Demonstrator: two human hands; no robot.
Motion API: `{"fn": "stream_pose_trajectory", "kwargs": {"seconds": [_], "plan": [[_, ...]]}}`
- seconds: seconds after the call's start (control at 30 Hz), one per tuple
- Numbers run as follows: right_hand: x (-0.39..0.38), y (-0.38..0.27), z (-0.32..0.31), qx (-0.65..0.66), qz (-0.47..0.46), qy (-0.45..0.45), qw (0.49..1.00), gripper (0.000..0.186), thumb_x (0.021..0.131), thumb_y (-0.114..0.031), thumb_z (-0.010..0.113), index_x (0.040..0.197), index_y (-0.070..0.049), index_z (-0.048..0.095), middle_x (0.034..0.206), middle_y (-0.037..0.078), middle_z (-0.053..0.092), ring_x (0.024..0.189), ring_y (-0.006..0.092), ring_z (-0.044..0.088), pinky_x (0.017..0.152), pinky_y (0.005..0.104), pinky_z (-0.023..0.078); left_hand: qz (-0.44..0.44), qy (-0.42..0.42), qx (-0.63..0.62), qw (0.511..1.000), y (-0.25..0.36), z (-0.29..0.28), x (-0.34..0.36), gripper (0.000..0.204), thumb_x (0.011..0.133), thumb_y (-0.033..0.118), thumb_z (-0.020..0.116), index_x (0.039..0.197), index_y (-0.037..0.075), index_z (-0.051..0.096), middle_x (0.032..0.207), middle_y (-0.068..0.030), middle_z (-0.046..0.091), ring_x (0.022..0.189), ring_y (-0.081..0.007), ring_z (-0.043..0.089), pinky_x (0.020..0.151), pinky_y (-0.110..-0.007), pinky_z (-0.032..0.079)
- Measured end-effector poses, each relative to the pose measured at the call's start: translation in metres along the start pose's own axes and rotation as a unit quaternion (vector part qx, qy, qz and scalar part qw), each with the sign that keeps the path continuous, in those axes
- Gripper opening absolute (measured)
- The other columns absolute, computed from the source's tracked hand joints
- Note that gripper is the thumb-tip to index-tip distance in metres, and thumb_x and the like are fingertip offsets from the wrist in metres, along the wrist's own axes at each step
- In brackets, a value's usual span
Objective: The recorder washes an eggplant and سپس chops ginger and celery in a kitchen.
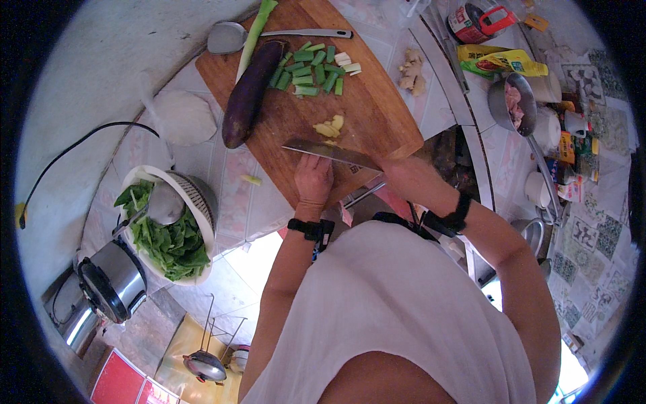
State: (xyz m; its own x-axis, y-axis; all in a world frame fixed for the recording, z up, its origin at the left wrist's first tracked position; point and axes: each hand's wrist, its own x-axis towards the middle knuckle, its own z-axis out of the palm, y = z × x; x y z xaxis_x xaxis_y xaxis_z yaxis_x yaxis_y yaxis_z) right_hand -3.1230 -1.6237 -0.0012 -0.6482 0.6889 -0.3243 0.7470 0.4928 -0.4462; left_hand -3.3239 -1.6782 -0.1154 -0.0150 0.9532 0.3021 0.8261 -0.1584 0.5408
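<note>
Head view. The right hand (402,175) was closed round the handle of a knife (330,153), the handle mostly hidden by the fingers. The blade lay across the near part of a wooden board (380,101), its tip pointing left. The left hand (314,178) was at the near side of the blade, fingers bent and bunched together, close against the steel; whether anything was held under them could not be told. Pale yellow pieces (330,126) lay in a small cluster on the board, just beyond the blade.

Farther along the board: cut green stalk pieces (304,79) in a loose heap, with white pieces (346,62) at their right. Left of these, a dark purple eggplant (250,101) lay lengthwise at the board's left edge, near a long green stalk (254,37). A metal spatula (227,38) lay at the far left, its handle reaching across the board.

Right of the board, a knobbly tan root (412,73) rested on the tiled counter (245,219); farther right stood a metal pan (498,108) containing pink meat (514,104). On the left, a white basket (209,236) held leafy greens (168,246), a ladle (165,204) over them.
</note>
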Motion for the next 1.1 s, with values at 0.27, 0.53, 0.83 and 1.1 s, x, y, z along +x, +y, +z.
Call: {"fn": "stream_pose_trajectory", "kwargs": {"seconds": [0.27,0.53,0.83,1.1], "plan": [[0.024,0.018,0.012,0.084,0.036,-0.010,0.996,0.023,0.078,-0.018,0.048,0.092,-0.002,0.056,0.071,0.022,0.057,0.069,0.0373,0.058,0.062,0.0449,0.046,0.008,0.028,-0.011,1.000,0.009,-0.008,0.006,0.016,0.067,0.006,0.058,0.084,0.007,0.059,0.095,-0.0075,0.057,0.086,-0.0267,0.054,0.071,-0.035,0.047],[0.009,0.023,0.006,0.174,0.067,-0.027,0.982,0.023,0.080,-0.018,0.049,0.084,0.005,0.053,0.072,0.026,0.054,0.071,0.0383,0.056,0.062,0.0425,0.045,0.013,0.013,0.015,1.000,0.009,-0.007,0.005,0.017,0.070,0.008,0.058,0.087,0.009,0.057,0.099,-0.0053,0.056,0.090,-0.0251,0.053,0.073,-0.034,0.046],[-0.012,0.023,0.001,0.049,-0.023,0.013,0.998,0.018,0.076,-0.017,0.052,0.080,0.001,0.053,0.065,0.021,0.055,0.063,0.0383,0.055,0.057,0.0451,0.044,0.025,-0.016,0.055,0.998,0.007,-0.007,-0.001,0.022,0.069,0.008,0.055,0.090,0.012,0.059,0.098,-0.0022,0.056,0.090,-0.0228,0.053,0.070,-0.034,0.047],[-0.022,0.012,-0.003,0.015,0.014,-0.046,0.999,0.019,0.076,-0.018,0.053,0.090,-0.005,0.053,0.070,0.019,0.057,0.063,0.0361,0.057,0.056,0.0438,0.046,0.027,-0.018,0.043,0.999,0.005,-0.009,-0.012,0.024,0.068,0.007,0.055,0.090,0.011,0.060,0.098,-0.0044,0.057,0.089,-0.0245,0.055,0.068,-0.034,0.049]]}}
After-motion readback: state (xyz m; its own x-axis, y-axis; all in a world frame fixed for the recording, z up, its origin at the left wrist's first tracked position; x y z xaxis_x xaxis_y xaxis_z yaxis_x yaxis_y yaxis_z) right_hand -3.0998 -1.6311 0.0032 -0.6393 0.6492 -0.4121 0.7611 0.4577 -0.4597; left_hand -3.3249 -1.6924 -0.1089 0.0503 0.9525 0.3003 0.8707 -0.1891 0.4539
